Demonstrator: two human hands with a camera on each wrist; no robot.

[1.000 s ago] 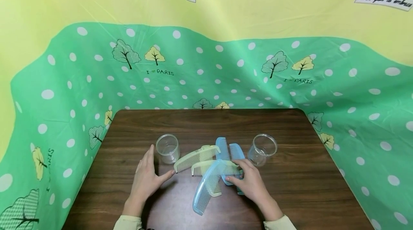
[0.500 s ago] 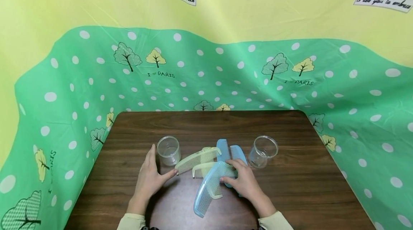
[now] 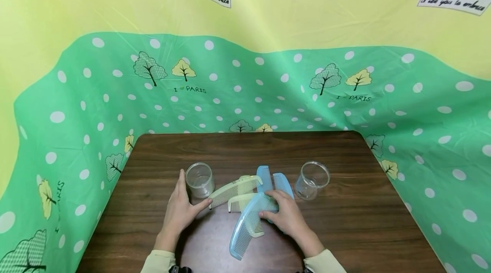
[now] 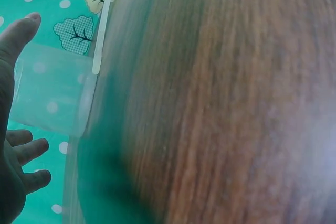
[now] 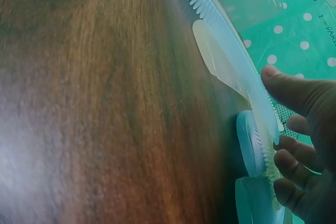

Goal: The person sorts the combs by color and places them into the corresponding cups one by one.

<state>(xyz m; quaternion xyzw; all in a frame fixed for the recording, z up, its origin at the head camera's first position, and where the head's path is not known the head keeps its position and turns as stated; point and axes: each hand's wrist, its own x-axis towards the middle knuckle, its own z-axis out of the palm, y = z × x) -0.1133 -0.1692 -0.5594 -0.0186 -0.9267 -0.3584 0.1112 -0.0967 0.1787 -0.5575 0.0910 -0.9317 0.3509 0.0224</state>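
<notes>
A left hand (image 3: pixel 179 213), thumb and fingers spread wide, is left of the top blue comb (image 3: pixel 244 225), its thumb tip at the end of a pale green comb (image 3: pixel 233 190). The top blue comb slants from near left to far right, its far end at the right hand (image 3: pixel 287 214), nearer of the 2, whose thumb and fingers are well parted; contact is unclear. Beyond the comb stand the left cup (image 3: pixel 200 185) and right cup (image 3: pixel 310 182), both clear, nothing visible inside.
</notes>
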